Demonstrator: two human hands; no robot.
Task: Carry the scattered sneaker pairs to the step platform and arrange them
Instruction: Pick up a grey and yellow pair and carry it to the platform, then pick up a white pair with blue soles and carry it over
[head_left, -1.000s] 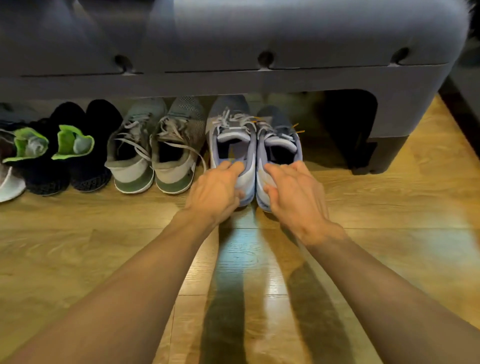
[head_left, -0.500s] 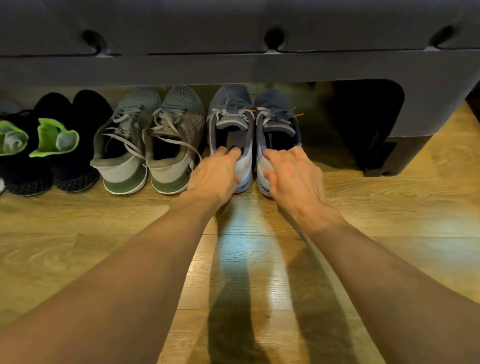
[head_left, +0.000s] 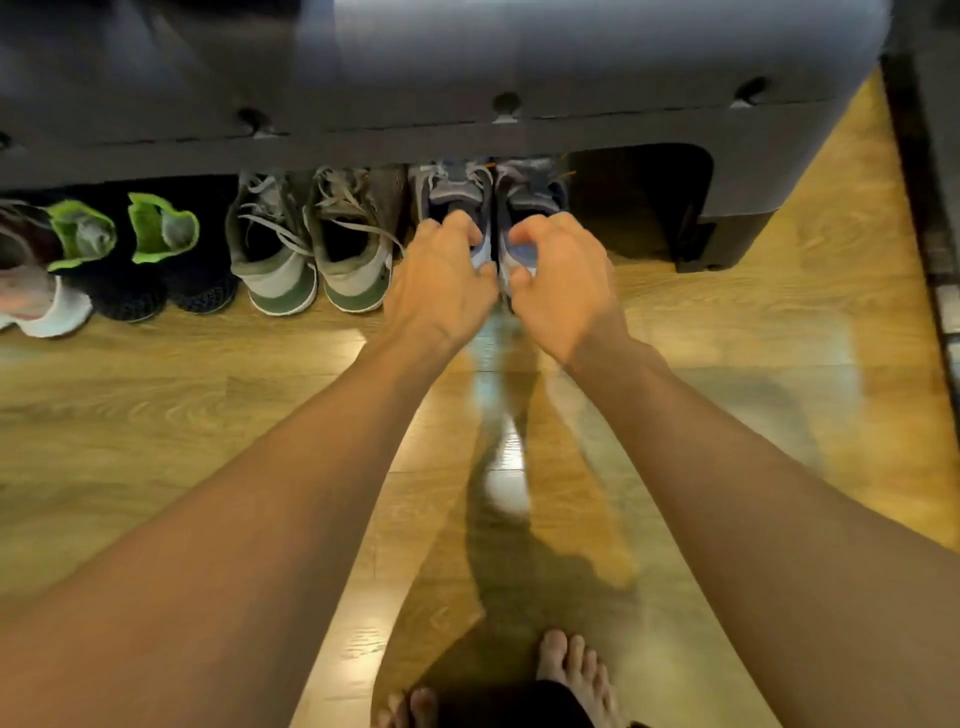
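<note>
A blue-grey sneaker pair stands toes-in under the grey step platform (head_left: 467, 145), heels toward me. My left hand (head_left: 441, 283) grips the heel of the left sneaker (head_left: 451, 191), fingers over the collar and thumb at the back. My right hand (head_left: 563, 283) grips the heel of the right sneaker (head_left: 531, 193) the same way. The two shoes touch side by side. Their toes are hidden under the platform.
Left of them, also under the platform, stand a grey-green pair (head_left: 311, 260), a black pair with green tongues (head_left: 156, 249) and a white-pink shoe (head_left: 36, 306). A dark opening (head_left: 639, 208) lies to the right. My bare feet (head_left: 571, 670) stand on the wooden floor (head_left: 208, 395).
The blue-grey pair has slid further under the platform. My fingers, which lay over the heels, now curl and pinch them. The view has tilted down, showing my feet.
</note>
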